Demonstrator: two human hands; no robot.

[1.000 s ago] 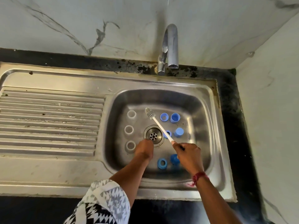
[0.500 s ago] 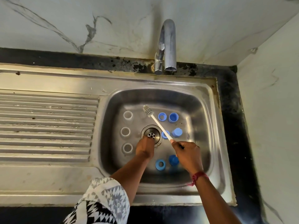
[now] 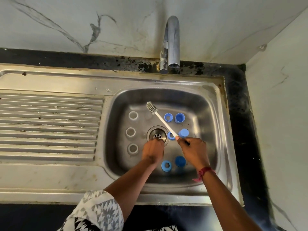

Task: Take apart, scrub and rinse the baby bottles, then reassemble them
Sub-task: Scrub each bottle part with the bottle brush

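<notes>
Three clear bottles (image 3: 130, 132) stand upright in a column at the left of the sink basin (image 3: 215, 130). Blue rings (image 3: 168, 117) and blue caps (image 3: 180, 117) lie at the right of the basin, with one more ring (image 3: 166, 165) and cap (image 3: 180, 161) near the front. My right hand (image 3: 193, 150) grips the white handle of a bottle brush (image 3: 164, 124), whose bristle head points to the back left. My left hand (image 3: 152, 151) reaches down by the drain (image 3: 157, 132), back of the hand up, fingers hidden.
A chrome faucet (image 3: 171, 44) rises behind the basin, with no water running. A ribbed steel drainboard (image 3: 50, 127) lies to the left. A wall closes the right side, and a black counter edge runs behind the sink.
Both hands stay in about the same place over the basin. The view has shifted a little, and the brush keeps its angle.
</notes>
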